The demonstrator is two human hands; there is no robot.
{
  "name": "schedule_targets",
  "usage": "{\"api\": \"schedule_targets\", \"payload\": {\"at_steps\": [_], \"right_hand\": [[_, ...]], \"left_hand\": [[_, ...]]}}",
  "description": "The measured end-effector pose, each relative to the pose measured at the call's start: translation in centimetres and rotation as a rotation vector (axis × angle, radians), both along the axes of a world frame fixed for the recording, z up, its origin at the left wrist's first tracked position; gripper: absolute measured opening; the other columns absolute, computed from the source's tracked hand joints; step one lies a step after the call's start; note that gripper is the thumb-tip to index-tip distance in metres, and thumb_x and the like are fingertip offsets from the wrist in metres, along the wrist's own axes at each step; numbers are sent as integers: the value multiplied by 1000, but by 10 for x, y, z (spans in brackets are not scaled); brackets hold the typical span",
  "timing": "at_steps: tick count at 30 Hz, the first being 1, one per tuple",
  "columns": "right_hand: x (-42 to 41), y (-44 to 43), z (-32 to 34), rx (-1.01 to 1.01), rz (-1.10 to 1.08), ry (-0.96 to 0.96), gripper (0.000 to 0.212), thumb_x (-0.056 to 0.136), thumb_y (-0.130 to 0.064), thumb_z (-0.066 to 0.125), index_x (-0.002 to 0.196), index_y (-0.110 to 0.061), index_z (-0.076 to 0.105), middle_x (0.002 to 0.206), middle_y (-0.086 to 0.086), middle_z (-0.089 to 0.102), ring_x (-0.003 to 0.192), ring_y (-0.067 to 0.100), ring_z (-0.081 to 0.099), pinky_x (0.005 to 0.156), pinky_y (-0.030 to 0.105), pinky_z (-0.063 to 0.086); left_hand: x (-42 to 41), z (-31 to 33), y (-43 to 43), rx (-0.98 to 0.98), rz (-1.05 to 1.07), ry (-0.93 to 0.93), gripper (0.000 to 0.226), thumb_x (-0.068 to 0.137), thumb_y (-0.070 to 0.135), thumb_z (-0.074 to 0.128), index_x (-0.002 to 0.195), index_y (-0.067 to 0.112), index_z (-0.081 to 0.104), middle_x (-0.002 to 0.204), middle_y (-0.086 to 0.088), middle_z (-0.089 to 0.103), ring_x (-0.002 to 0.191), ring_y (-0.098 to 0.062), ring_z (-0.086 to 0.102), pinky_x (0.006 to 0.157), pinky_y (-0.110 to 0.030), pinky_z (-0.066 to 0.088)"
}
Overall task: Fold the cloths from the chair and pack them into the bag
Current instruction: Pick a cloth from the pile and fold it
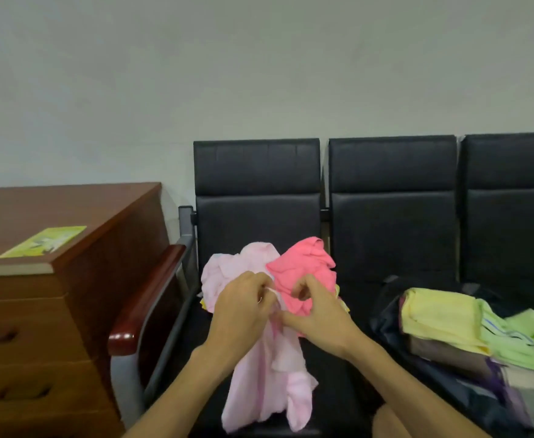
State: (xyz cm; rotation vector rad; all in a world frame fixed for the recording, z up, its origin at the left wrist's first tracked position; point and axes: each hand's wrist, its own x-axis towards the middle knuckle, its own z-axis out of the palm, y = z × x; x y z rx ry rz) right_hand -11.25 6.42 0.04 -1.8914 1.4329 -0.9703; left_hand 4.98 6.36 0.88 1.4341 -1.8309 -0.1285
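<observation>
Cloth is in hand over the chair: the pale cloth hangs limp from its top edge, its long axis running down from the fingers toward the seat front. The left hand and right hand sit close together, fingers curled and pinching that edge. It looks soft, nappy and wrinkled, not yet squared. Behind them a bright cloth lies crumpled on the seat. The bag, dark and slack, sits on the next seat to the right, nearer the right hand, with a yellow cloth and green cloth folded on top.
</observation>
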Motion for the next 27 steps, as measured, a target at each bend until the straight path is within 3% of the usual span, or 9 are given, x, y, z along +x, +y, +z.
{"api": "schedule_targets", "payload": {"at_steps": [2,5,8,12,14,16,19,22,27], "right_hand": [[-5,4,24,25,49,72,49,74,-42,82,111,-26,55,102,-18,54,92,-2,52,68,12,40],[-3,12,56,-139,-24,140,30,78,-40,77,100,-26,61,92,-14,62,83,1,59,65,13,46],[3,20,84,-231,-72,118,27,82,-45,71,97,-25,60,88,-11,65,80,6,63,71,28,55],[12,33,126,-326,-59,46,31,84,-53,62,81,-22,59,74,-5,66,69,14,62,67,41,55],[10,37,149,-334,-53,-17,30,87,-45,60,74,-19,62,68,1,66,67,24,62,65,48,55],[4,38,172,-292,-26,-100,18,89,-28,60,76,-18,69,71,6,70,69,29,65,63,43,54],[-6,39,203,-185,-24,-229,25,92,-15,52,77,-18,73,81,18,69,69,25,57,63,37,43],[-6,38,226,-111,-66,-291,24,91,-10,43,69,-10,52,70,12,45,68,22,39,64,35,31],[8,35,246,-116,27,-244,32,92,-12,42,61,-16,48,62,-1,42,61,14,36,59,30,33]], "left_hand": [[-1,33,3,-60,-23,17,14,90,10,55,85,15,68,77,10,59,78,-7,57,71,-24,47],[-6,75,13,-210,-53,17,14,91,11,55,83,18,63,78,12,55,77,-5,55,71,-27,47],[-10,109,20,-283,-89,68,13,90,10,54,83,17,62,80,8,58,77,-8,57,73,-36,51],[-14,154,30,-335,-124,55,12,90,12,53,85,20,61,81,10,57,77,-5,54,71,-26,46],[-11,174,33,-385,-119,10,13,89,12,53,84,23,59,80,12,55,74,-3,52,65,-20,39],[-5,191,32,-428,-100,-72,12,91,12,52,86,23,57,81,12,52,73,-4,50,64,-23,35],[3,208,30,-436,-84,-179,9,94,15,51,91,19,58,84,9,51,72,-9,48,65,-30,41],[1,216,30,-419,-104,-198,7,93,13,50,91,18,55,84,5,54,73,-14,50,65,-31,42],[-11,213,30,-39,-322,287,7,90,13,57,93,18,54,82,-8,65,68,-9,55,64,-31,51]]}}
